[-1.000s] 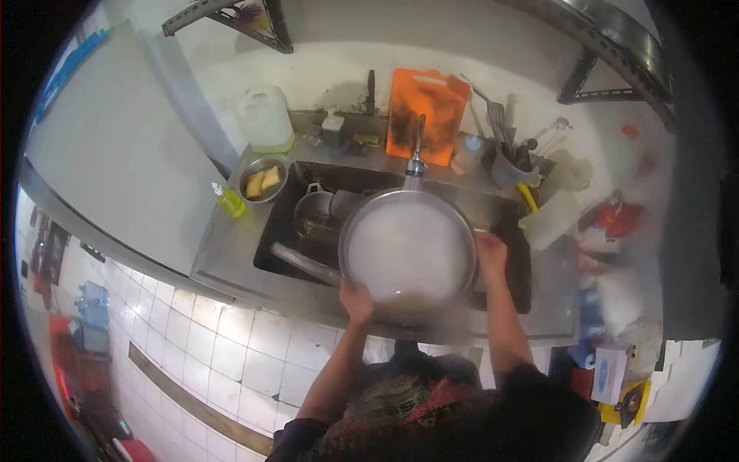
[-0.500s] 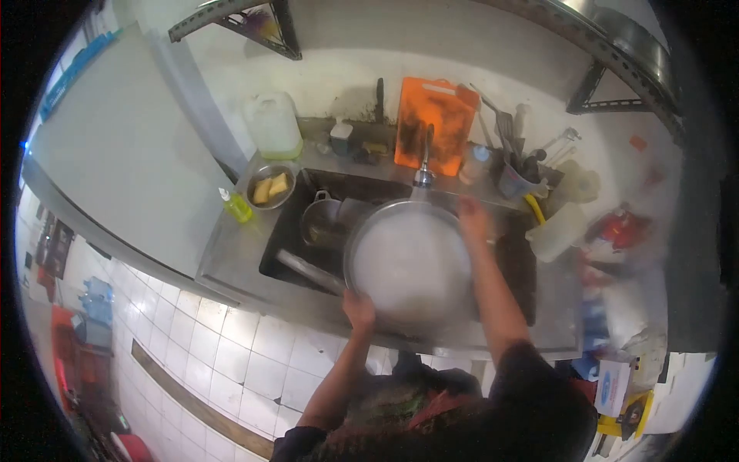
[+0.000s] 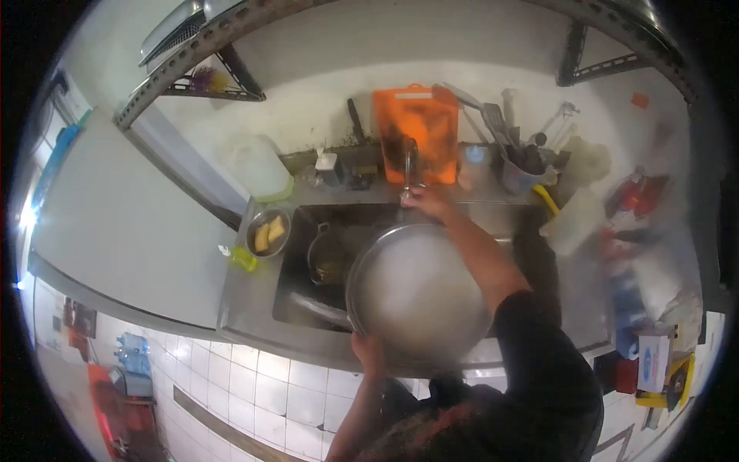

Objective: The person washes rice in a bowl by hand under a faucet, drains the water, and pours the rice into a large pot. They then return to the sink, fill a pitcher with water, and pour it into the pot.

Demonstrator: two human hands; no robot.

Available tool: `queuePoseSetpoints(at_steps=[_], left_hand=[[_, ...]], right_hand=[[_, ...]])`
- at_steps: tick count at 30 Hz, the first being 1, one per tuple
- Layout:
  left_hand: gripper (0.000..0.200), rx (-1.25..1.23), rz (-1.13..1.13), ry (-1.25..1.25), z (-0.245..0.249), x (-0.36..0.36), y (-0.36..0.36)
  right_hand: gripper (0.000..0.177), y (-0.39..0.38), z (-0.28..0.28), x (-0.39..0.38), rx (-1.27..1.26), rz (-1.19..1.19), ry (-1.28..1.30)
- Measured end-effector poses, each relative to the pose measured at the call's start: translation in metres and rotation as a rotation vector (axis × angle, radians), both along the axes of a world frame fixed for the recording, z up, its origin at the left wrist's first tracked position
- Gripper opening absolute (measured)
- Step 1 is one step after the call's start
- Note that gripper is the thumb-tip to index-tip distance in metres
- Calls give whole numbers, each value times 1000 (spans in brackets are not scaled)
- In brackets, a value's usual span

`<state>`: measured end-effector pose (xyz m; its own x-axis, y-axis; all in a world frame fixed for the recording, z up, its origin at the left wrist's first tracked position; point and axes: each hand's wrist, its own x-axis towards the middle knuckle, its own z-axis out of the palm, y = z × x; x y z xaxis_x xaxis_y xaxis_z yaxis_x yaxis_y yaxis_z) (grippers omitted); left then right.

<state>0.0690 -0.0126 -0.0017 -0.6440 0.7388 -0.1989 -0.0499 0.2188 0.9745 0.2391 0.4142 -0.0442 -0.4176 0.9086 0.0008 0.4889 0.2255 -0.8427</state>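
Note:
A large round metal basin [image 3: 352, 289] filled with cloudy whitish liquid [image 3: 419, 289] rests over the sink. At its near-left rim, my left hand [image 3: 368, 352] is closed on the edge. My right hand [image 3: 427, 202] reaches across the basin's far side, its fingers closed around the lower end of the faucet [image 3: 410, 162]. Left of the basin, a small pot [image 3: 327, 258] stands in the dark sink [image 3: 296, 269]. A long pale metallic item [image 3: 312, 309] lies along the sink's near edge, partly hidden by the basin.
An orange cutting board [image 3: 439, 123] leans behind the faucet. To the left are a bowl [image 3: 250, 239] of yellow pieces, a green bottle [image 3: 244, 259] and a jug [image 3: 262, 173]. On the right stands a utensil holder [image 3: 521, 179]. A metal shelf [image 3: 231, 32] hangs overhead.
My right hand has left the basin's right rim and moved left to the faucet. My left hand stays at the near-left rim. The camera view has shifted.

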Motion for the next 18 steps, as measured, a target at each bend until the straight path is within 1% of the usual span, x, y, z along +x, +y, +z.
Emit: queuePoseSetpoints(at_steps=[1, 2, 3, 4, 5, 6, 8, 10, 11, 12, 13, 14, 15, 16, 18], left_hand=[[20, -26, -1, 18, -19, -5, -3], [18, -54, 2, 34, -30, -9, -1], [19, -93, 25, 19, -18, -6, 2], [20, -133, 51, 4, 7, 1, 2], [21, -174, 80, -12, 20, 5, 4], [21, -91, 87, -18, 12, 5, 4], [22, 83, 101, -23, -19, 0, -2], [29, -385, -61, 376, -79, -24, -15], [33, -300, -74, 272, -69, -18, -22], [37, -205, -60, 194, -58, -10, -26], [39, -197, 10, 146, -98, -6, -26], [39, -172, 45, 112, -100, -10, -20], [40, -146, 81, 78, -79, -12, -9], [40, -113, 65, 65, -59, -1, -5], [37, -192, 108, -30, -9, -1, 0]], right_hand=[[51, -6, 19, 3, -79, -33, 169], [39, -29, 56, 10, -161, -63, 336], [28, -42, 76, 12, -248, -89, 501], [32, -33, 63, 15, -220, -76, 485], [36, -18, 38, 25, -194, -60, 468], [40, -3, 12, 34, -166, -42, 451], [32, 14, -36, 39, 147, -27, 162], [25, 11, -28, 40, 590, 128, -500], [22, 30, -65, 34, 364, -157, -269], [23, 36, -68, 33, 405, -189, -312], [25, 38, -72, 41, 448, -200, -358], [28, 41, -75, 46, 482, -203, -396], [31, 45, -78, 50, 505, -214, -433], [34, 52, -83, 53, 524, -223, -475], [41, 62, -85, 55, 556, -246, -567]])
